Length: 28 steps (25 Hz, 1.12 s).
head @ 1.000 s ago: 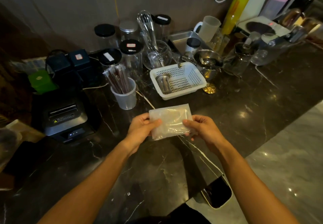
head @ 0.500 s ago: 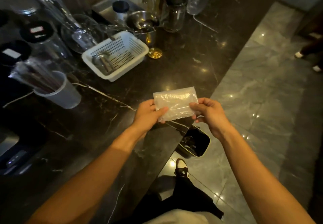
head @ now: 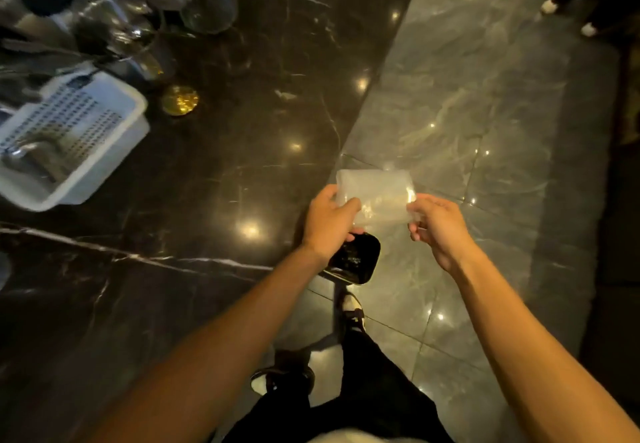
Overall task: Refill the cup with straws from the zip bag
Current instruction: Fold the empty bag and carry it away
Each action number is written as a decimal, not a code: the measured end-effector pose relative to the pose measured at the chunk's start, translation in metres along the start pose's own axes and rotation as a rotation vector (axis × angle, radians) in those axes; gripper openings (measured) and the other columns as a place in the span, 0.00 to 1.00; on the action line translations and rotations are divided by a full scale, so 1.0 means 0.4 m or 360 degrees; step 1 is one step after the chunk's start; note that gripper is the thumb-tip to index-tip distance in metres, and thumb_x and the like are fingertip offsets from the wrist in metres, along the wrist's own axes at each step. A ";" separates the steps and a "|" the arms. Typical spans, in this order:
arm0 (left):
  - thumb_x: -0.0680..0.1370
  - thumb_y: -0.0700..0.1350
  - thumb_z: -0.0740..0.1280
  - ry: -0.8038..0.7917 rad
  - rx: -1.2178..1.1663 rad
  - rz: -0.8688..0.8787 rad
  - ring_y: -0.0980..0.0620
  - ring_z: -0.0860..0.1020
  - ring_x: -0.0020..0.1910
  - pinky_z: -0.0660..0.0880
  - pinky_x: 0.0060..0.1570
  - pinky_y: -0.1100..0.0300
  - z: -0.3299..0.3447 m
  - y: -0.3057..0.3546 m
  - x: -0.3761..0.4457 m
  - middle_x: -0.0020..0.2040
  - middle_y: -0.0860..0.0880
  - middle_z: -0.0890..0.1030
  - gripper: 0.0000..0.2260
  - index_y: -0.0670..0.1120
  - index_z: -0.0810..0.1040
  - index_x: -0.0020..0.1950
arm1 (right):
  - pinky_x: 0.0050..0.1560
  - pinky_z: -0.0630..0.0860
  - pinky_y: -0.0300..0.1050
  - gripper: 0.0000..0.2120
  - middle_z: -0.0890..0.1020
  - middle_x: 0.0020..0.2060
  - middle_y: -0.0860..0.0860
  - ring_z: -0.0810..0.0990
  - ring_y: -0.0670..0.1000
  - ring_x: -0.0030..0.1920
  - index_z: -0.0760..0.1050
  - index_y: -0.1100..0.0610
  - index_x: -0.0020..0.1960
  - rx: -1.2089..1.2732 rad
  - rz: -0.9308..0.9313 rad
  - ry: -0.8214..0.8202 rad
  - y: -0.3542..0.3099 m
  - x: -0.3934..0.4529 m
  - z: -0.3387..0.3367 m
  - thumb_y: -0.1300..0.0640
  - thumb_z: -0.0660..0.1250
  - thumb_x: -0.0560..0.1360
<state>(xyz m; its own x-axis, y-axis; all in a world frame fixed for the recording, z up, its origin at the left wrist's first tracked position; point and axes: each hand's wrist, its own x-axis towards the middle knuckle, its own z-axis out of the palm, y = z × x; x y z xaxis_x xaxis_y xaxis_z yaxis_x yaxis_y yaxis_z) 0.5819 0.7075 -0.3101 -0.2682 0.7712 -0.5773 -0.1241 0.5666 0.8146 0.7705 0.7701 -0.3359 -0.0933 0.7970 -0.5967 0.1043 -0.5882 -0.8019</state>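
- Over the edge of the dark marble counter (head: pixel 214 172), out above the grey floor tiles (head: pixel 460 103), the folded zip bag (head: pixel 375 197) hangs in the air between both hands, clear of any surface.
- The left hand (head: pixel 329 223) has its fingers curled shut on the bag's left end, thumb pressed across the front of the plastic.
- The right hand (head: pixel 434 223) pinches the right end between thumb and fingertips, the other fingers loosely bent beneath.
- The bag looks flat and clear with nothing visible inside, though glare and blur stop me ruling out a stray straw.
- No cup in sight: the view shows only the white perforated basket (head: pixel 72 145), a gold disc (head: pixel 180 100) and blurred glassware along the top left.
- Directly below the hands a black bin (head: pixel 355 259) sits on the floor, tucked just beside the counter's edge, its mouth open.
- My read: the filling part appears finished and this is the tidy-up, getting rid of the spent bag.
- The next move likely calls for bringing the bag squarely above the bin's opening, then letting both grips go together so the light plastic drops in rather than drifting onto the tiles or catching on the rim.
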 end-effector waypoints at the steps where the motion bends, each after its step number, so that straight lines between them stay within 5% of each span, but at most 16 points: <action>1: 0.80 0.40 0.65 -0.0003 0.0024 -0.0053 0.42 0.85 0.42 0.76 0.33 0.59 0.051 -0.018 0.039 0.53 0.43 0.84 0.10 0.45 0.74 0.62 | 0.25 0.70 0.40 0.09 0.77 0.31 0.53 0.72 0.48 0.25 0.83 0.62 0.50 0.0015 0.0048 0.0037 0.022 0.030 -0.040 0.66 0.64 0.77; 8: 0.80 0.39 0.66 0.0107 0.0196 -0.0505 0.46 0.81 0.40 0.77 0.37 0.58 0.227 -0.322 0.286 0.40 0.46 0.81 0.10 0.41 0.79 0.62 | 0.29 0.80 0.39 0.05 0.80 0.37 0.56 0.77 0.50 0.30 0.79 0.62 0.49 0.0020 0.0510 0.0201 0.305 0.270 -0.160 0.68 0.65 0.79; 11: 0.81 0.39 0.67 0.0161 0.0263 -0.0634 0.51 0.81 0.41 0.78 0.39 0.60 0.214 -0.460 0.365 0.51 0.44 0.82 0.13 0.43 0.78 0.65 | 0.30 0.82 0.41 0.05 0.79 0.41 0.56 0.80 0.51 0.34 0.78 0.63 0.55 -0.0051 0.0663 0.0122 0.444 0.368 -0.138 0.66 0.66 0.80; 15: 0.81 0.41 0.67 0.0276 0.0368 -0.0704 0.42 0.81 0.58 0.80 0.55 0.51 0.200 -0.623 0.480 0.61 0.42 0.81 0.12 0.45 0.77 0.65 | 0.31 0.80 0.43 0.09 0.79 0.44 0.55 0.80 0.51 0.37 0.75 0.60 0.59 -0.0155 0.0736 0.0107 0.618 0.491 -0.092 0.66 0.68 0.80; 19: 0.83 0.46 0.67 0.0293 0.0459 -0.0723 0.40 0.78 0.66 0.77 0.66 0.47 0.201 -0.727 0.559 0.70 0.42 0.77 0.20 0.44 0.72 0.73 | 0.31 0.80 0.43 0.08 0.80 0.47 0.59 0.80 0.51 0.36 0.73 0.56 0.54 -0.0261 0.0780 0.0149 0.761 0.584 -0.059 0.67 0.68 0.80; 26: 0.82 0.44 0.67 0.0289 0.0480 -0.0731 0.39 0.76 0.68 0.76 0.65 0.46 0.198 -0.802 0.593 0.70 0.40 0.76 0.19 0.43 0.72 0.73 | 0.38 0.83 0.46 0.06 0.82 0.53 0.62 0.83 0.56 0.42 0.74 0.57 0.53 -0.0265 0.0766 0.0217 0.836 0.628 -0.039 0.66 0.68 0.81; 28: 0.82 0.46 0.67 0.0240 0.0493 -0.0722 0.38 0.73 0.72 0.73 0.71 0.43 0.195 -0.808 0.598 0.75 0.40 0.72 0.25 0.45 0.66 0.79 | 0.42 0.85 0.49 0.09 0.82 0.54 0.60 0.85 0.57 0.46 0.74 0.58 0.61 -0.0294 0.0759 0.0199 0.826 0.632 -0.037 0.61 0.69 0.82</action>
<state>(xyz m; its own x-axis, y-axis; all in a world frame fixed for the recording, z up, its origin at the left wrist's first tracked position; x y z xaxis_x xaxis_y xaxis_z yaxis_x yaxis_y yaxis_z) 0.6323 0.7315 -0.7159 -0.3894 0.3937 -0.8327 0.0215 0.9077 0.4191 0.7959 0.7792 -0.7514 0.1248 0.4635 -0.8773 0.2800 -0.8647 -0.4170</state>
